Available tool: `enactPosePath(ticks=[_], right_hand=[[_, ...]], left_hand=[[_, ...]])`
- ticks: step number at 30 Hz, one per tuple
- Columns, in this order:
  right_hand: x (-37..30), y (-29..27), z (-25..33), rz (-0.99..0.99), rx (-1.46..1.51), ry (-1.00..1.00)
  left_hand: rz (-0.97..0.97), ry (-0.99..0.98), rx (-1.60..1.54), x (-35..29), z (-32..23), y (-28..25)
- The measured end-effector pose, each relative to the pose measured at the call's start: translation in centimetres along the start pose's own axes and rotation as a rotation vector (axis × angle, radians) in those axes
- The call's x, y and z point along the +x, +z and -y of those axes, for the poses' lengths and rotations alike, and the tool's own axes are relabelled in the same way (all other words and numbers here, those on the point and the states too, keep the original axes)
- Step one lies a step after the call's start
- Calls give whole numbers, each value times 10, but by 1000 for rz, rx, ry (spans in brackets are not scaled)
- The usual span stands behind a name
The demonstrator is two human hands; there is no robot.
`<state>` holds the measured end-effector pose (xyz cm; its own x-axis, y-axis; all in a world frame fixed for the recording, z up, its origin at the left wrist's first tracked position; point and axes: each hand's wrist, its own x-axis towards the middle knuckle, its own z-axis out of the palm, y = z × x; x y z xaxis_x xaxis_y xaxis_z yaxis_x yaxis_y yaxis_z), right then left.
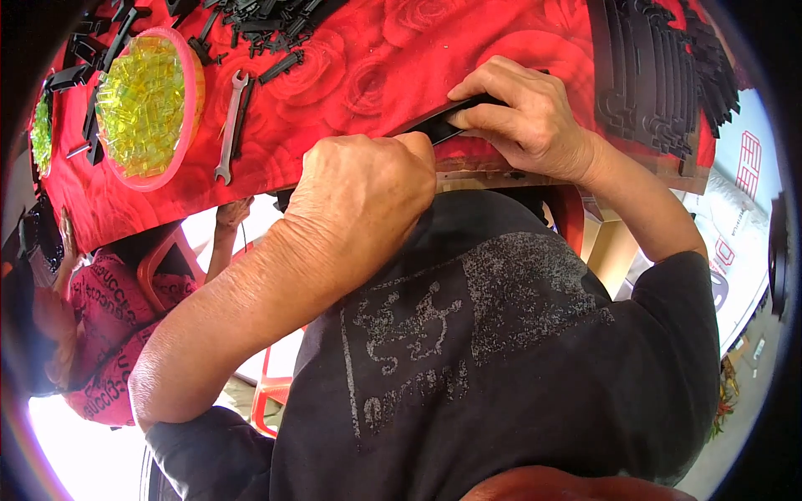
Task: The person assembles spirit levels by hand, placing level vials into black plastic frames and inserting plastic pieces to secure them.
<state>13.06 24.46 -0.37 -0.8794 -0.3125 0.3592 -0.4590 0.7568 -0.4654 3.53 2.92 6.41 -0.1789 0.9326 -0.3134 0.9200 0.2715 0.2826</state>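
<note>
Between my two hands, at the near edge of the red table, lies a long narrow black plastic piece (438, 127). My left hand (365, 177) is curled into a fist at its left end, back of the hand up. The fingertips there are hidden, so whatever else they grip does not show. With bent fingers and thumb, my right hand (525, 113) pinches the piece toward its right end. Part of the piece is covered by both hands.
A red rose-patterned cloth covers the table (359, 71). Left of my hands lie an open-end wrench (228, 129) and a pink-rimmed basket (190, 79) of yellow-green clear pieces. Black parts (271, 25) are heaped behind; long black strips (643, 75) are stacked right. Another person (109, 309) sits left.
</note>
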Motion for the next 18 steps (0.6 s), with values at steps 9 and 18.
enactPosePath(ticks=[9, 18], right_hand=[[0, 1, 0, -4, -3, -1], [-1, 2, -3, -25, 10, -9]], left_hand=[[-49, -83, -248, 2, 7, 8], [106, -91, -112, 6, -3, -5]])
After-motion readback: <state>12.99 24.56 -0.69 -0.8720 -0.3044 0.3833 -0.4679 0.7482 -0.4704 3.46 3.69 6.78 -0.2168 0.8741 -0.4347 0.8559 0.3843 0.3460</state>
